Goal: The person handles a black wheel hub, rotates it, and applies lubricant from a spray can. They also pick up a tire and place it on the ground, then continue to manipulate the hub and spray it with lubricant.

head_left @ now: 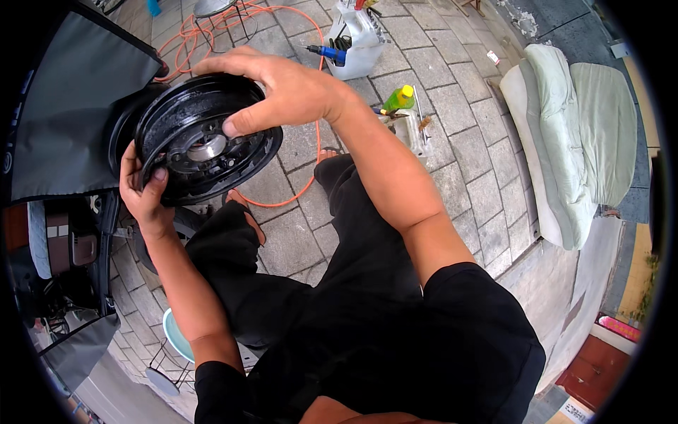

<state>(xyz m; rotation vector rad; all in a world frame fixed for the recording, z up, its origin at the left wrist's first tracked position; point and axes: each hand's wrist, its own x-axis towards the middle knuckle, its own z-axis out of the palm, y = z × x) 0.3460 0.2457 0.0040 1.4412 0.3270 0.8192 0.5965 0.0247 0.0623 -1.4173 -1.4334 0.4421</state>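
Observation:
A black steel wheel rim (194, 127), with no tyre on it, is held up tilted in front of me at the upper left. My left hand (146, 185) grips its lower left edge, thumb on the near side. Over the top of the rim reaches my right hand (279, 88), its fingers on the far edge and its thumb pointing down toward the bolt holes near the hub opening. Both hands are closed on the rim. Below it, partly hidden by my left forearm and leg, shows a dark rounded thing like a tyre (185, 222).
Left of the rim hangs a grey cover (78, 127) on a vehicle. An orange hose (282, 205) loops over the paving. Ahead stand a white tool container (364, 53) with a blue tool (328, 53), a yellow-capped green bottle (400, 99) and a tray (413, 133). Pale cushions (565, 141) lean at the right.

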